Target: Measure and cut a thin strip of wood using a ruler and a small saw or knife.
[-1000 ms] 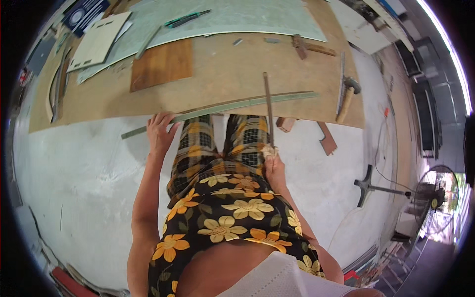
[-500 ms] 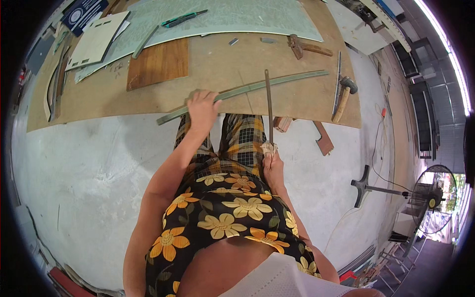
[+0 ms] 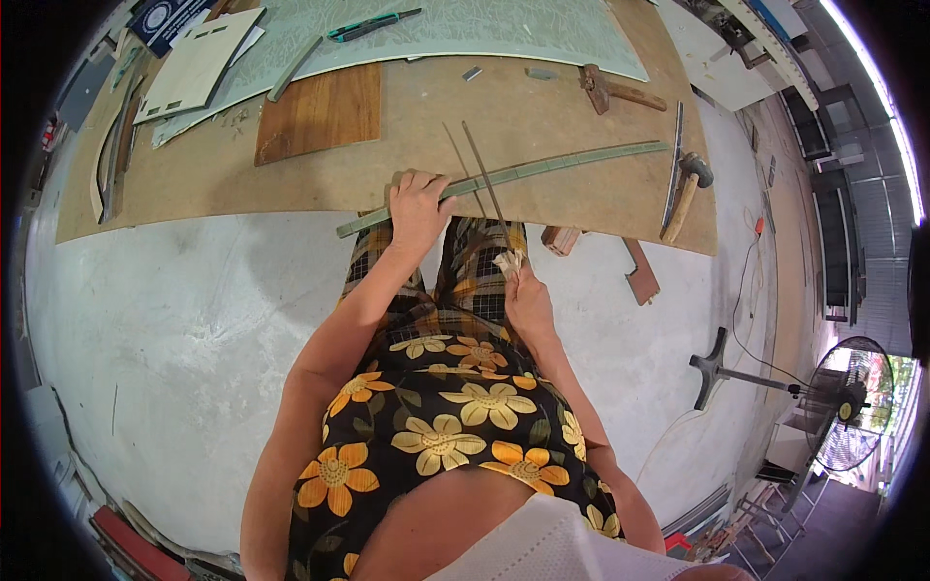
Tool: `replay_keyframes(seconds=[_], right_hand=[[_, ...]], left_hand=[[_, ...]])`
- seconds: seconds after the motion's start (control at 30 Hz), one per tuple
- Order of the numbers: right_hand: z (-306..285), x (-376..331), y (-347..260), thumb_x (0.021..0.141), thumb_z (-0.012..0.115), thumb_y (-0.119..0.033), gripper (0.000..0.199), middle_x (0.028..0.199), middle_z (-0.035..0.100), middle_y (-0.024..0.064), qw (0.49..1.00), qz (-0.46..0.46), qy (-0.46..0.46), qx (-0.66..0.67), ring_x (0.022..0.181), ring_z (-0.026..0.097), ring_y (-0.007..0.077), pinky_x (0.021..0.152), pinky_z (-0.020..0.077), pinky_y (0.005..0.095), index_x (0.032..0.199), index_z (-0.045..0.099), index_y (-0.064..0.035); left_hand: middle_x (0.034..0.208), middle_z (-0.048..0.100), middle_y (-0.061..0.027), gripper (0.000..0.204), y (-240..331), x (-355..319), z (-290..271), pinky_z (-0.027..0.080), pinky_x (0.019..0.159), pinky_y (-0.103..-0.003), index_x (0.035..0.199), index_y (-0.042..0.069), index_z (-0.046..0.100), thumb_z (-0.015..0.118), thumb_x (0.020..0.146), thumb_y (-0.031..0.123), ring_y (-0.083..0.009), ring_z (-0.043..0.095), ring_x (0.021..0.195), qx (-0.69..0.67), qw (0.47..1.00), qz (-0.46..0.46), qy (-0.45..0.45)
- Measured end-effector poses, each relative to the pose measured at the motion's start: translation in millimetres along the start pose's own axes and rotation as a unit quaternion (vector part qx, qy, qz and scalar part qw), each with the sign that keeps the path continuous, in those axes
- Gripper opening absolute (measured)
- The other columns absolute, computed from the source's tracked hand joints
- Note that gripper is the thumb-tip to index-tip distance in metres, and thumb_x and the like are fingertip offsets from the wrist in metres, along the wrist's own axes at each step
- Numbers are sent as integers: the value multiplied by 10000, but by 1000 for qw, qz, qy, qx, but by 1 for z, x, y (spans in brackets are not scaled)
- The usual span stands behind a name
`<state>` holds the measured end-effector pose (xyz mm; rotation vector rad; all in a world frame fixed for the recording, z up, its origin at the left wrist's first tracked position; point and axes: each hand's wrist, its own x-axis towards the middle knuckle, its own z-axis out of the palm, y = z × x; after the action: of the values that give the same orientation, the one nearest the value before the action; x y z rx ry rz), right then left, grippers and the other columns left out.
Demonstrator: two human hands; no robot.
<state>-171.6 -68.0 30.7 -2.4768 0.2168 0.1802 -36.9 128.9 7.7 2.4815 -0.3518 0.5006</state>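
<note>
The fingers of the left hand [image 3: 418, 205] are curled down over a long, thin, grey-green curved strip [image 3: 542, 170], pinning it near its left end against the near edge of the brown board bench [image 3: 194, 184]. The fingers of the right hand [image 3: 528, 290] are closed around the pale wrapped handle of a slim metal rod-like tool [image 3: 487, 186], whose shaft runs up and slightly leftward from the hand and crosses over the strip just right of the left hand. The strip's long axis lies left to right along the bench's near edge, rising toward the right; the left hand is on it, while the right hand sits just off the edge, nearer the body. Farther out, a wooden-handled hammer [image 3: 686, 189] rests at the near right corner, a dark wooden panel [image 3: 320, 114] lies behind the left hand, and a patterned pale-green sheet [image 3: 504, 29] covers the far edge.
</note>
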Motion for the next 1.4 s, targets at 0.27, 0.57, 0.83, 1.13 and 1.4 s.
replay_keyframes(seconds=[0.27, 0.57, 0.83, 1.13, 1.4], right_hand=[[11, 9, -12, 961, 490, -146, 267, 761, 635, 310, 1000, -3, 6, -26, 745, 636, 495, 649, 510, 566, 1125, 513, 63], [14, 13, -22, 938, 524, -148, 228, 733, 648, 281, 999, -10, 4, -31, 721, 654, 472, 630, 517, 553, 1072, 524, 38], [13, 13, -27, 937, 520, -137, 246, 732, 643, 296, 999, 5, -7, -50, 718, 651, 483, 633, 519, 561, 1100, 526, 47], [13, 3, -28, 932, 524, -149, 339, 752, 642, 314, 999, 9, 9, -43, 746, 650, 494, 676, 520, 567, 1205, 524, 53], [7, 2, -30, 946, 516, -154, 271, 734, 642, 300, 999, 15, 11, -45, 710, 650, 478, 631, 524, 556, 1127, 526, 47]], left_hand=[[962, 627, -47, 258, 3, -4, 1, 440, 832, -425, 998, 104, 742, 772, 752, 177, -275, 576, 995, -19, 1000, -5, -11], [995, 645, -57, 274, 7, -8, 0, 450, 826, -433, 1003, 88, 731, 770, 750, 185, -295, 584, 997, -12, 1000, -21, -18], [956, 642, -53, 267, 7, -7, 1, 450, 804, -441, 990, 87, 735, 777, 742, 177, -302, 594, 971, -22, 1000, -18, -4], [966, 642, -49, 262, 8, -8, 0, 449, 801, -433, 972, 93, 735, 786, 729, 175, -285, 594, 973, -9, 1000, -15, 0], [997, 654, -45, 302, 9, -7, -2, 443, 806, -431, 1005, 103, 729, 791, 726, 201, -281, 594, 983, -3, 1000, -20, -8]])
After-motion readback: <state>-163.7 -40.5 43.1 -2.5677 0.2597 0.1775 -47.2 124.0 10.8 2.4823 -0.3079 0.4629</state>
